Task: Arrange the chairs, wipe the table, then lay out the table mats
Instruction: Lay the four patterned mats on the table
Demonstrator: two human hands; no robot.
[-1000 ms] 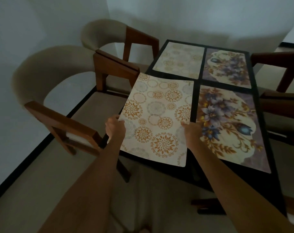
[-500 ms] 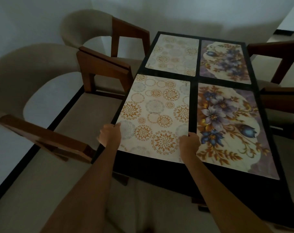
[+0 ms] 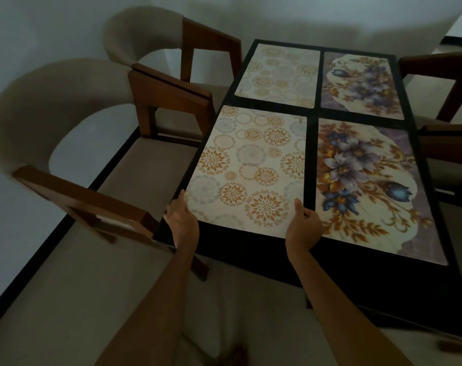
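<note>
A black table [image 3: 383, 281] carries four mats. The near left mat [image 3: 248, 167], cream with orange circle patterns, lies flat. My left hand [image 3: 182, 220] pinches its near left corner. At the near right corner my right hand [image 3: 302, 228] pinches the mat's edge, thumb on top. A purple flower mat [image 3: 370, 180] lies near right, another flower mat [image 3: 362, 83] far right, and a second circle mat [image 3: 280, 72] far left.
Two beige chairs with brown wooden arms stand along the table's left side, the near chair [image 3: 66, 122] and the far chair [image 3: 156, 38]. Brown chair arms [image 3: 446, 143] show on the right. A white wall with a black skirting runs along the left.
The circle mat was held tilted above the table a second ago; it now lies flat on the table's near left quarter. Both hands came down with it and still hold its near corners.
</note>
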